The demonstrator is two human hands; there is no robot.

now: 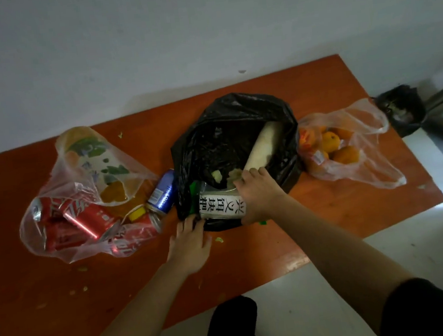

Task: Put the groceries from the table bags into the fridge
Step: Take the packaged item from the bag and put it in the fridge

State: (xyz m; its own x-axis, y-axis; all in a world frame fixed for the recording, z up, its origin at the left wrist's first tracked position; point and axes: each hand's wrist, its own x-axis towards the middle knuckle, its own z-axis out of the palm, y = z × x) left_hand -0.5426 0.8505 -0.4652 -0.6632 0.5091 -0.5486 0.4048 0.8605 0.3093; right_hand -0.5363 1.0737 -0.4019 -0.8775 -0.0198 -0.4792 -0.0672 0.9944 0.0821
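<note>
A black plastic bag (pixel 227 128) lies open in the middle of the orange table (pixel 330 210). Inside it sit a long white radish (pixel 264 143) and a white packet with black lettering (pixel 221 208) at the bag's near rim. My right hand (pixel 259 194) grips the right end of that packet. My left hand (pixel 189 243) pinches the near edge of the black bag, fingers closed on the plastic. A clear bag of red cans (pixel 78 225) lies at the left, and a clear bag of oranges (pixel 336 146) at the right.
A blue can (pixel 163 192) lies between the can bag and the black bag. Green scraps dot the table. A small black-lined bin (pixel 401 111) stands on the floor beyond the table's right end. A white wall runs behind the table.
</note>
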